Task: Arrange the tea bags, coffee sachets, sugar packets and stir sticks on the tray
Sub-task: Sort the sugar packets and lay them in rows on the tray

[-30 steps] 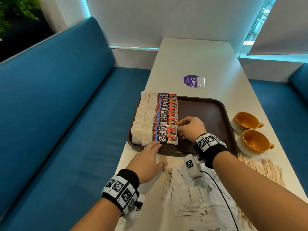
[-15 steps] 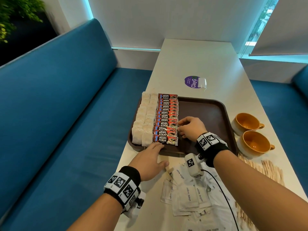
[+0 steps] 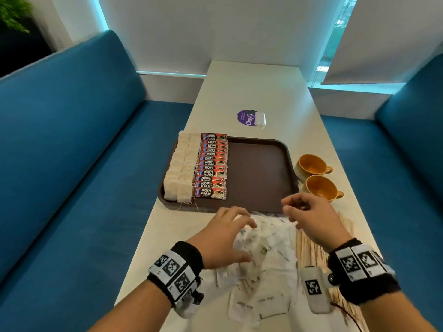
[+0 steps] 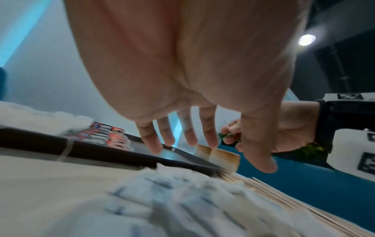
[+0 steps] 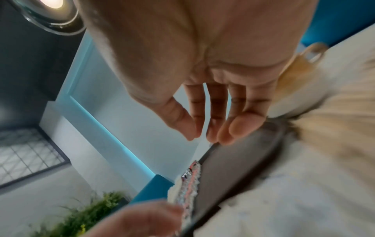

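A brown tray point(image 3: 261, 173) lies on the white table. Two rows of tea bags point(image 3: 182, 168) fill its left side, with a column of red coffee sachets point(image 3: 212, 166) beside them. White sugar packets point(image 3: 268, 255) lie in a loose pile on the table in front of the tray. Wooden stir sticks point(image 3: 309, 248) lie to the right of the pile. My left hand point(image 3: 230, 236) hovers over the pile with fingers spread and holds nothing. My right hand point(image 3: 304, 212) hangs above the tray's near edge, fingers loosely bent and empty. In the left wrist view the fingers point(image 4: 207, 134) stand straight above the blurred packets point(image 4: 182, 200).
Two orange cups point(image 3: 311, 164) point(image 3: 321, 188) stand right of the tray. A purple round sticker point(image 3: 247, 117) and a small clear item lie beyond the tray. Blue benches point(image 3: 72, 140) flank the table on both sides.
Both hands left the tray and drew back toward me. The right hand let go of the sachet column and now hovers near the tray's front edge; the left moved over the sugar pile.
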